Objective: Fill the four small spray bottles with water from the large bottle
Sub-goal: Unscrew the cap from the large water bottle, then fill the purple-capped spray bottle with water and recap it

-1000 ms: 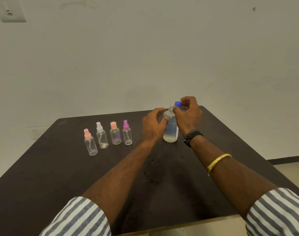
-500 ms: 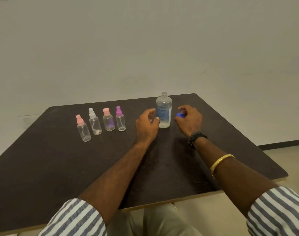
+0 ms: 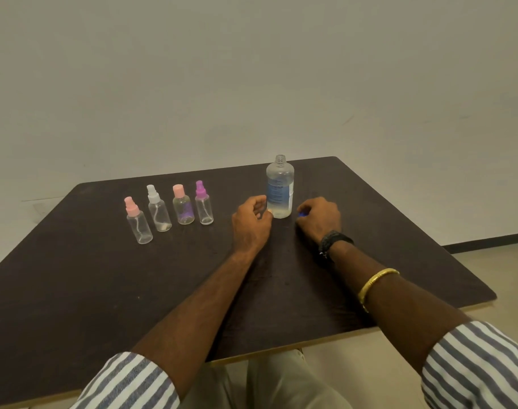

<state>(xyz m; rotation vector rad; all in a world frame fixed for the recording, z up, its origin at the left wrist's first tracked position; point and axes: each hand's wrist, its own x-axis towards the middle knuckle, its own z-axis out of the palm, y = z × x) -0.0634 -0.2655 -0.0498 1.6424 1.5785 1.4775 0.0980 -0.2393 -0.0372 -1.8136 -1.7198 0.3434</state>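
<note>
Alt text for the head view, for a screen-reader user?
An uncapped large bottle stands on a dark table, with the left hand loosely curled beside its base and the right hand holding a blue cap nearby. Four small spray bottles, tops on, stand in a row to its left.

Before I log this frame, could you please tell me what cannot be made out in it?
Head view only.
Blue cap: mostly hidden under the right hand; whether it is gripped or set down is unclear.
Large bottle label: print too small to read.
Four small spray bottles: too small to tell whether they hold any water.
Left hand: its fingertips curl out of sight; contact with the large bottle is unclear.
</note>
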